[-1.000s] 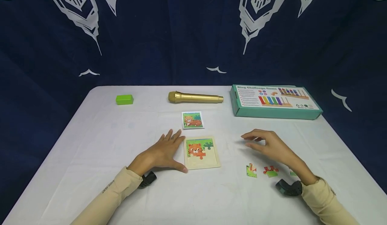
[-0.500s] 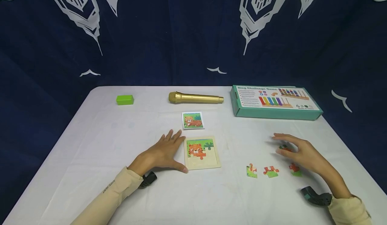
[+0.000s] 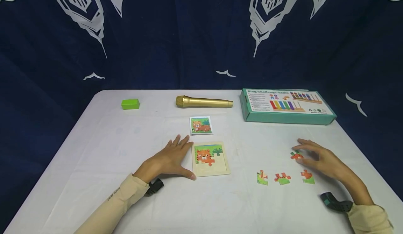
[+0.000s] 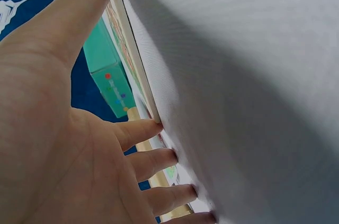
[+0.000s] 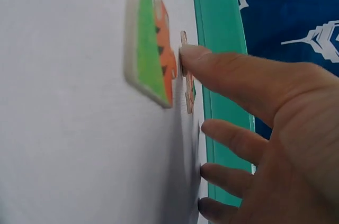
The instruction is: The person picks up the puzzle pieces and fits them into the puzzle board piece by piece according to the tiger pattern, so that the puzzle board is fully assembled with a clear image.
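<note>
My left hand (image 3: 168,160) lies with spread fingers along the left edge of a wooden puzzle board (image 3: 209,171), thumb at its lower left corner and index fingertip at its upper left. Fitted pieces on the board show a tiger's face and greenery; its lower and right parts are bare wood. At the right, my right hand (image 3: 321,160) reaches low over the table, thumb and index finger apart around a red-and-green puzzle piece (image 3: 296,155). In the right wrist view the thumb tip overlaps that piece (image 5: 190,94). Several loose pieces lie there, including a red-and-green one (image 3: 307,177) nearest the hand.
Two more puzzle pieces, one (image 3: 262,177) and another (image 3: 282,178), lie between the board and my right hand. Beyond the board lies a tiger picture card (image 3: 201,125). Farther back are a green block (image 3: 130,104), a gold microphone (image 3: 204,102) and a teal game box (image 3: 289,117).
My right hand has moved right, from beside the board to the far puzzle piece, uncovering the rightmost pieces. My left hand has stayed at the board.
</note>
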